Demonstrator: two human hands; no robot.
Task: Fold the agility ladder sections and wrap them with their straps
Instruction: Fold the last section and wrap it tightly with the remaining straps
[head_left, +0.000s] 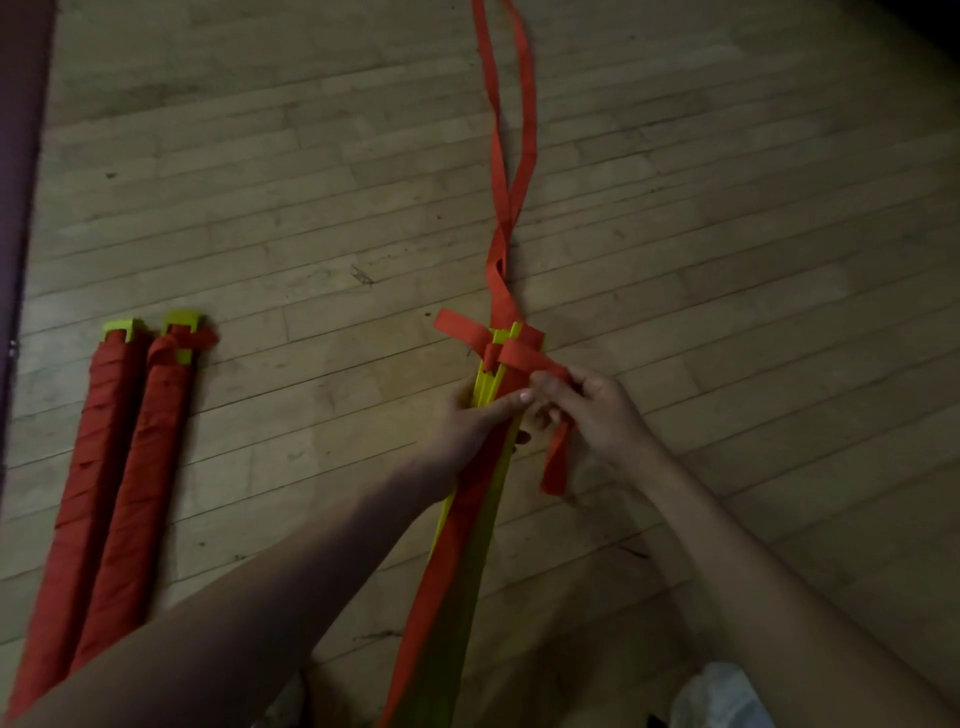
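A stack of yellow ladder rungs (470, 525) lies lengthwise on the wooden floor in front of me, with a red strap (511, 156) trailing from its far end up out of the top of the view. The strap is looped loosely around the stack's far end (514, 349). My left hand (478, 421) grips the stack just below that loop, thumb laid across the top. My right hand (597, 410) pinches the strap beside the stack, and a short red tail (556, 462) hangs down from its fingers.
Two bundles (111, 478) wound in red strap lie side by side on the floor at the left, yellow ends showing at their far tips. A dark wall edge (15, 208) runs along the left. A pale cloth-covered knee (722, 696) shows at the bottom right.
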